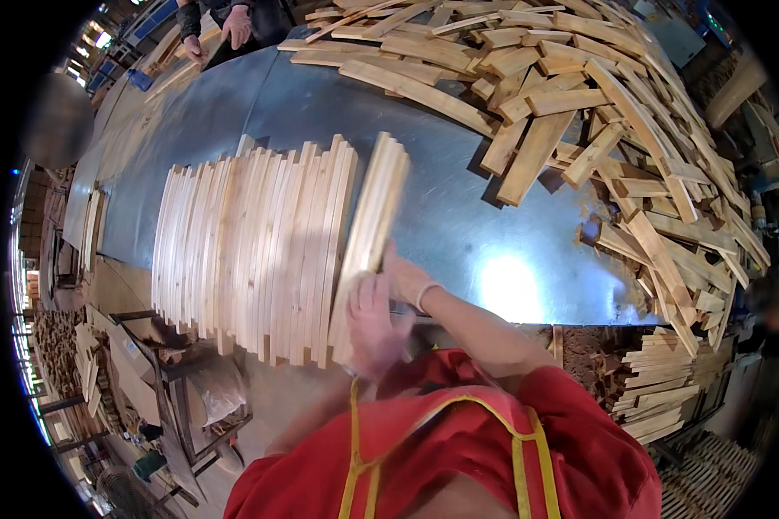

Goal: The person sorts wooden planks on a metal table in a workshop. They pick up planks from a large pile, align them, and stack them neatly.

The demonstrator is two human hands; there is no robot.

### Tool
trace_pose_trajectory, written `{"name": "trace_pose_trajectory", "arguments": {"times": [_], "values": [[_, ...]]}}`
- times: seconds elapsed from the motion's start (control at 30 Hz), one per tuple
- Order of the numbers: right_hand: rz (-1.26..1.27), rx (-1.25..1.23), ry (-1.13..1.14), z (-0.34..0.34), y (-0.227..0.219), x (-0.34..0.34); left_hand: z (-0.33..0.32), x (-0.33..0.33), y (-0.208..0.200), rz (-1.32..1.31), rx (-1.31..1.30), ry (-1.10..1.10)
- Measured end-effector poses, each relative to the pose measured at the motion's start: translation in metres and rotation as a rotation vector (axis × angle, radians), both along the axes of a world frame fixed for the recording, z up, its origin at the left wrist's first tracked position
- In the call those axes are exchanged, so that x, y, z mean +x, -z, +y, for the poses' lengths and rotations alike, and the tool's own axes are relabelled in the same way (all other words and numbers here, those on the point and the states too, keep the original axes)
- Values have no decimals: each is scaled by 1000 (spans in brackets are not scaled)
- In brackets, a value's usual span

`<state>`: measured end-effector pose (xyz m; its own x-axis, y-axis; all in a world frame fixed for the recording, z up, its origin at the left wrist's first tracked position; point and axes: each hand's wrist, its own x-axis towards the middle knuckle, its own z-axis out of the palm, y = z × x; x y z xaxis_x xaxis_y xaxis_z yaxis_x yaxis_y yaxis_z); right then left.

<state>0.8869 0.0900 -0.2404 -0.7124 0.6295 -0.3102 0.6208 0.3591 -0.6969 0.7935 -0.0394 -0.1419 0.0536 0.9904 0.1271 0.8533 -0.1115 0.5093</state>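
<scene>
A small bundle of pale wooden strips (376, 203) lies tilted on the metal table, just right of a long row of similar strips (255, 242) laid side by side. My right hand (405, 278), in a light glove, is closed against the bundle's right side near its lower end. Lower down, my gloved left hand (375, 324) is wrapped at the bundle's near end, somewhat blurred by motion. A narrow gap parts the bundle's far end from the row. The row's near ends are uneven and overhang the table's front edge.
A big jumbled heap of wooden boards (571, 104) covers the table's right and far side. Across the metal tabletop (320, 104), a co-worker's gloved hands (236, 28) handle wood. Stacked strips (658, 381) stand below right; a metal-framed cart (177, 372) stands below left.
</scene>
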Motion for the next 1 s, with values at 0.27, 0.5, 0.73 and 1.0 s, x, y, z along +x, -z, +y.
{"name": "trace_pose_trajectory", "arguments": {"times": [0.27, 0.5, 0.73, 1.0], "values": [[767, -638, 851, 25, -101, 146, 88, 6, 3, 115, 16, -33], [969, -510, 1467, 132, -50, 266, 292, 146, 6, -271, -307, -16], [1067, -510, 1395, 88, -45, 247, 248, 193, 31, -744, -826, -184], [871, -794, 1231, -94, -45, 201, -38, 46, 95, -592, -918, -94]]}}
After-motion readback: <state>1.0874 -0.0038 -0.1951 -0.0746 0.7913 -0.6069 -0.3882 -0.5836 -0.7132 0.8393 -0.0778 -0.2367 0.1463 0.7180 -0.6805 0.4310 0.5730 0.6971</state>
